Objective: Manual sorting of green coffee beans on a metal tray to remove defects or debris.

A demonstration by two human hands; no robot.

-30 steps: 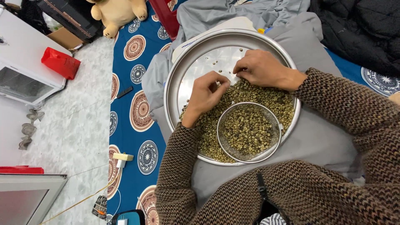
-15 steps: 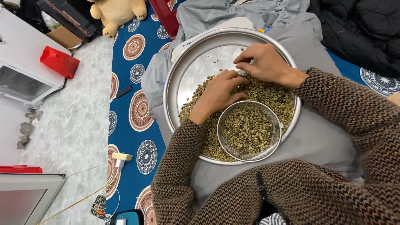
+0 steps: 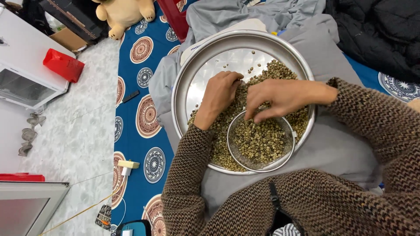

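Sitting on a blue patterned rug, resting left hand curled loosely on green beans in round metal tray, right hand pinching beans over sieve.

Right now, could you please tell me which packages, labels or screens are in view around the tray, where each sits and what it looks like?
Red packet: upper left, on the white cabinet; blocky, plain red.
Cardboard box: top left, behind the red packet; brown, open.
Small card: bottom left on the floor; dark with orange markings.
Teal device: bottom edge, on the patterned blue mat; whether it has a screen cannot be told.
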